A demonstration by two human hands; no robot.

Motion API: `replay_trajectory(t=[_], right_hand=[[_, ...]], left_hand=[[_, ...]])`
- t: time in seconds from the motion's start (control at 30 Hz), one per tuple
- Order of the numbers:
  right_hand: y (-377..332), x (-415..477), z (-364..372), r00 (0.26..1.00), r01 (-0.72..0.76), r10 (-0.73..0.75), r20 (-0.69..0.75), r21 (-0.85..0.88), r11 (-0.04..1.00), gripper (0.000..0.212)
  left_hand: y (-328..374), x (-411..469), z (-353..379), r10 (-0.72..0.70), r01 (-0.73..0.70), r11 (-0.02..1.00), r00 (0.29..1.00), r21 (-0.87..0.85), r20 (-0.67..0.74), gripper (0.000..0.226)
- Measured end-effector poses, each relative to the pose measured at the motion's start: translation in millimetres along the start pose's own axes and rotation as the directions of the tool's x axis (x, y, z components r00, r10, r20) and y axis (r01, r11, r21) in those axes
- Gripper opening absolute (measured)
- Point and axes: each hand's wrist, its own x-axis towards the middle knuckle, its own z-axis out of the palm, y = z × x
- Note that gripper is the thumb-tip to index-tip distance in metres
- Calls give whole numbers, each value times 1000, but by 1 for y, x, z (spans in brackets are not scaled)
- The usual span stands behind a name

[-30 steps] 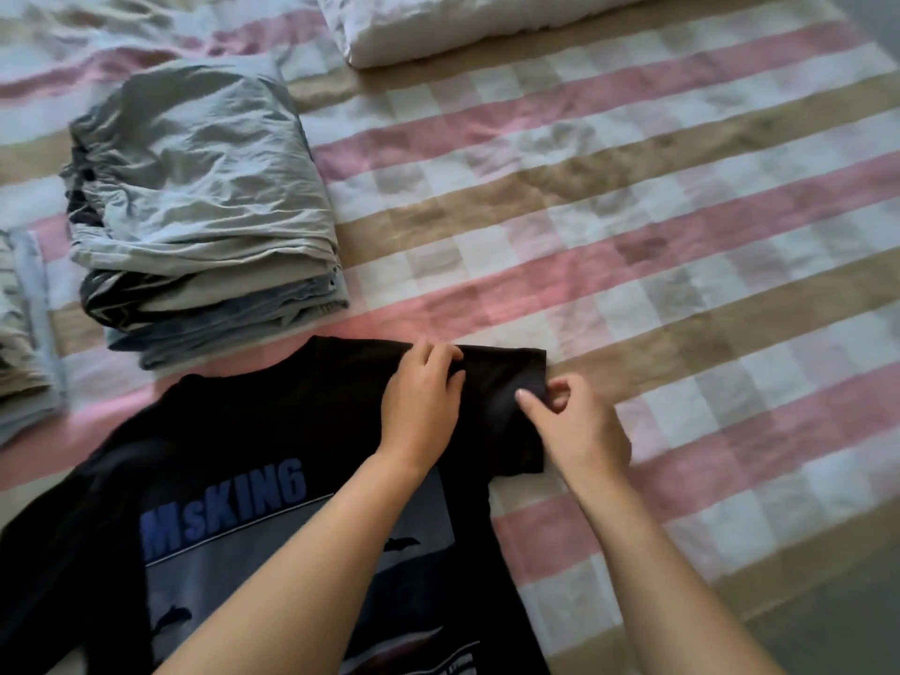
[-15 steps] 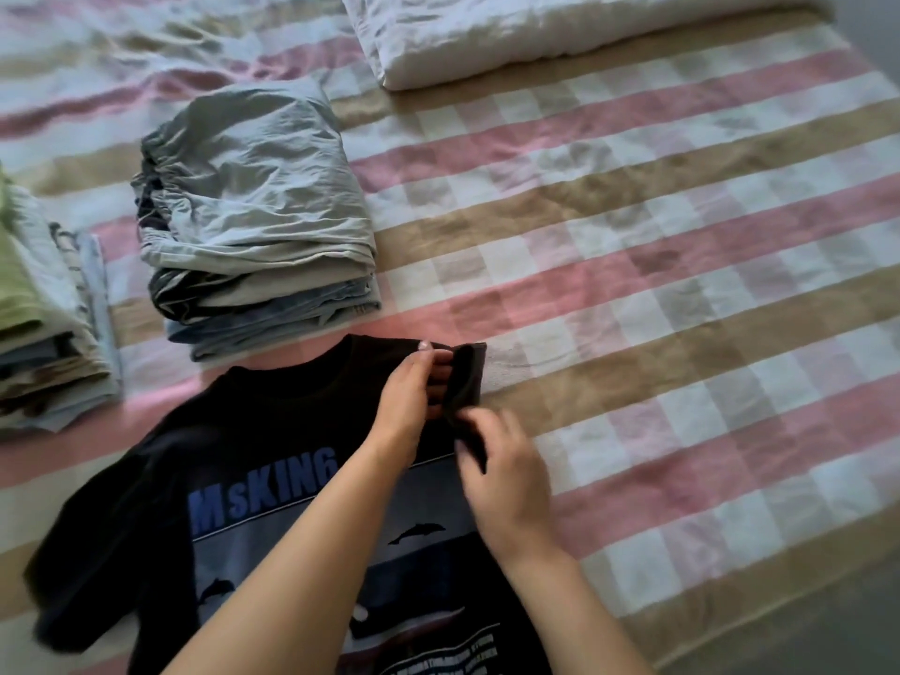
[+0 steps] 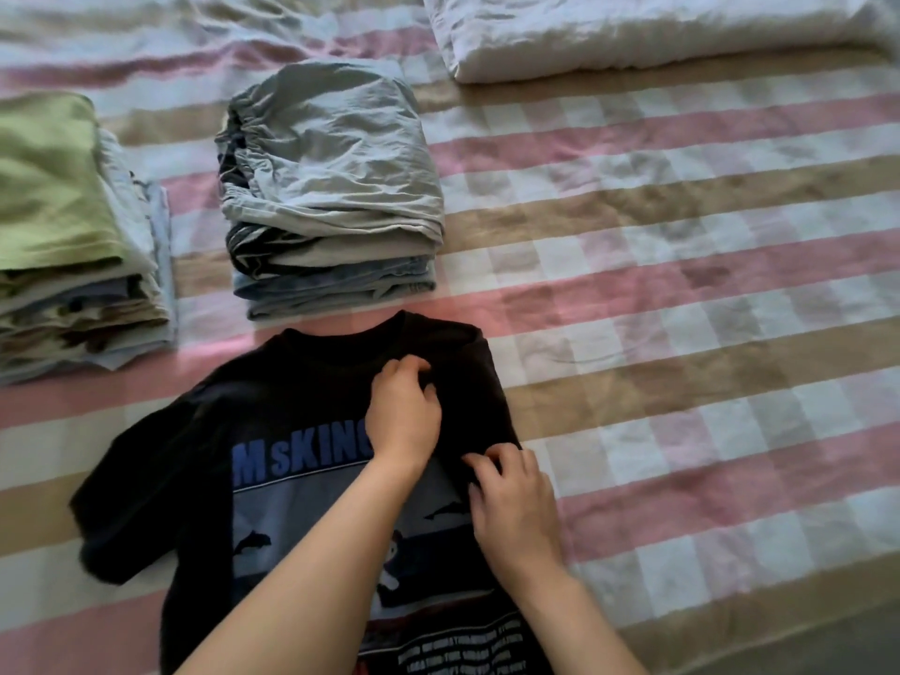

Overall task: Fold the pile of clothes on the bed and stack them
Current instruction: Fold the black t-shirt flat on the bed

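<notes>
Head cam: the black tee (image 3: 272, 406) lies print-up on the bed (image 3: 682, 333), low in frame around 6 to 7 o'clock, collar pointing to 12. Its sleeve on the 9 o'clock side is spread out flat, while the 3 o'clock side is folded in to a straight edge. The left hand (image 3: 404, 411) sits just below the collar, fingers curled, pinching the cloth. The right hand (image 3: 514, 509) is at 5 o'clock from it, fingers curled on that folded edge, gripping it as far as I can see. The grey stack (image 3: 331, 187) sits just past the collar at 12. The green-topped stack (image 3: 53, 187) is at 10 o'clock, with white folded bedding (image 3: 633, 36) well off at 1 o'clock
</notes>
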Motion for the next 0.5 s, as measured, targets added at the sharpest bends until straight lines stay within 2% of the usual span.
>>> replay_trajectory(t=[0.07, 0.13, 0.2, 0.27, 0.37, 0.43, 0.5], right_hand=[[4, -1, 0, 999, -7, 7, -40, -5, 1000, 35], [8, -1, 1, 997, -35, 33, -72, -19, 999, 34], [11, -2, 4, 996, -45, 42, -76, -46, 998, 37], [14, -4, 10, 996, -43, 37, -83, -62, 997, 40], [19, -10, 18, 992, -35, 28, -123, -52, 998, 45], [21, -15, 23, 988, -31, 21, -153, -64, 997, 47], [22, -22, 26, 983, -25, 11, -181, -76, 997, 40]], left_hand=[[6, 3, 2, 162, -158, 984, 986, 88, -46, 27], [16, 10, 3, 251, -253, 960, 968, 119, 32, 29], [23, 21, 7, 238, -271, 937, 957, 220, 165, 40], [28, 31, 13, 209, -254, 942, 956, 218, 208, 36], [32, 41, 23, 157, -178, 975, 975, 131, 155, 17], [30, 42, 27, 153, -166, 974, 984, 156, 91, 16], [26, 32, 29, 274, -268, 946, 962, 183, -7, 19]])
